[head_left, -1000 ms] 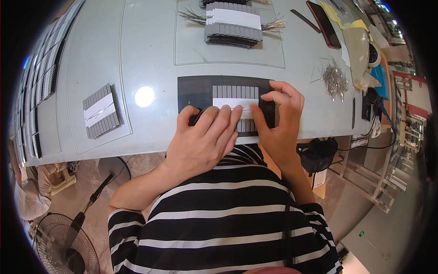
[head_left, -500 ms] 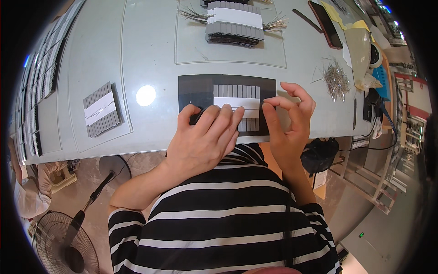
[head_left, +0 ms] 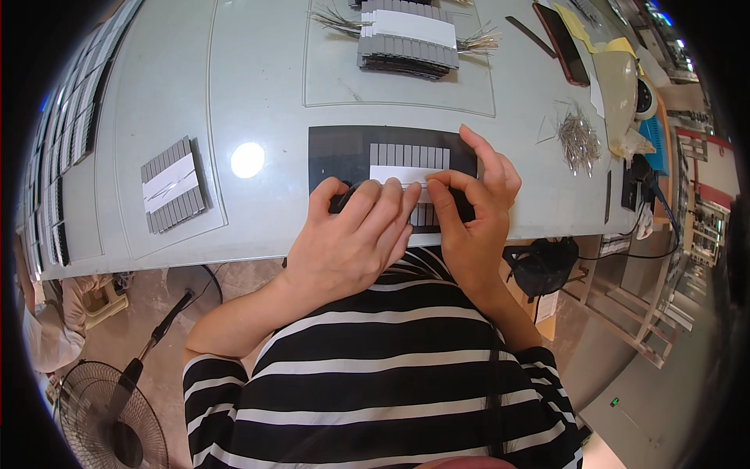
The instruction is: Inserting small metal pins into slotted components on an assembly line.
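Note:
A panel of narrow grey strips crossed by a white band (head_left: 383, 171) lies on a dark rectangular mat (head_left: 337, 142) before me. My left hand (head_left: 355, 227) is bent over the panel's left and lower part, its fingertips pressed together on the white band. By its thumb shows something black, mostly hidden. My right hand (head_left: 473, 203) pinches thumb and forefinger at the band's right part, beside the left fingertips. A thin wire there is barely visible and largely covered; the other right fingers are raised.
At the left lies a similar banded panel (head_left: 172, 184) with thin wires on it. A stack of such panels (head_left: 408, 39) stands at the back, wire bundles beside it. Further right are a loose wire heap (head_left: 578, 142), a phone (head_left: 561, 43) and a dark flat strip (head_left: 530, 36).
My right hand has moved left from the mat's right edge onto the white band, close to my left fingertips. My left hand has stayed almost in place on the panel.

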Available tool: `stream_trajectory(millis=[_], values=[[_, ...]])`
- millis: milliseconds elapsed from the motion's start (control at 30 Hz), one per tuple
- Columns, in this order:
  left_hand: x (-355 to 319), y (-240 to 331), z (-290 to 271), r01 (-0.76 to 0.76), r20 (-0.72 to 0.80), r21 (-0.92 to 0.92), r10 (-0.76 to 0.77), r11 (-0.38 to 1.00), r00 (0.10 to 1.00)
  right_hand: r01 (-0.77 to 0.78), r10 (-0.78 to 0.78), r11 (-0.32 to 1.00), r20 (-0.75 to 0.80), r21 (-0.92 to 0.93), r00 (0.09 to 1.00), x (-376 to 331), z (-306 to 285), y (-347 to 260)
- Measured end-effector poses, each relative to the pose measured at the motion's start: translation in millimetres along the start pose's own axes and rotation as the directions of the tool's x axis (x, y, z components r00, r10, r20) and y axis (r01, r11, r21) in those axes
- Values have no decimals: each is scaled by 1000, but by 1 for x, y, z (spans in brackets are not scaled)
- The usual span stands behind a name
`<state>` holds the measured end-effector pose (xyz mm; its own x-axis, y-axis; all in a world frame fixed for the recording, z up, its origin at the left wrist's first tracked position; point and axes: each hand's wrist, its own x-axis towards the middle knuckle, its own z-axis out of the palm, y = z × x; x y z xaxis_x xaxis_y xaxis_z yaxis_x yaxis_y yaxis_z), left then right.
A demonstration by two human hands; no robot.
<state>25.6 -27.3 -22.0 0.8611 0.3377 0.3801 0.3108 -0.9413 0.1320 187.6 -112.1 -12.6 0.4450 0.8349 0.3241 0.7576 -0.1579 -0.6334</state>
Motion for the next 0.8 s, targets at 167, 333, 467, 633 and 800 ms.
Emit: stream_trajectory(millis=[167, 333, 467, 633, 800], values=[[0, 0, 0, -9, -3, -1, 9, 1000, 1000, 16, -16, 999, -13, -31, 1000, 0, 2, -1], [0, -1, 2, -18, -31, 13, 19, 1000, 999, 28, -29, 999, -32, -34, 999, -1, 4, -3], [0, -1, 2, -17, -47, 18, 18, 1000, 999, 45, -46, 998, -31, -53, 998, -2, 5, 0], [1, -1, 2, -17, -46, 11, 17, 1000, 999, 6, -5, 1000, -60, 6, 998, 1, 6, -1], [1, -1, 2, -19, -44, 22, 20, 1000, 999, 99, -103, 993, -65, -59, 993, 11, 8, 6]])
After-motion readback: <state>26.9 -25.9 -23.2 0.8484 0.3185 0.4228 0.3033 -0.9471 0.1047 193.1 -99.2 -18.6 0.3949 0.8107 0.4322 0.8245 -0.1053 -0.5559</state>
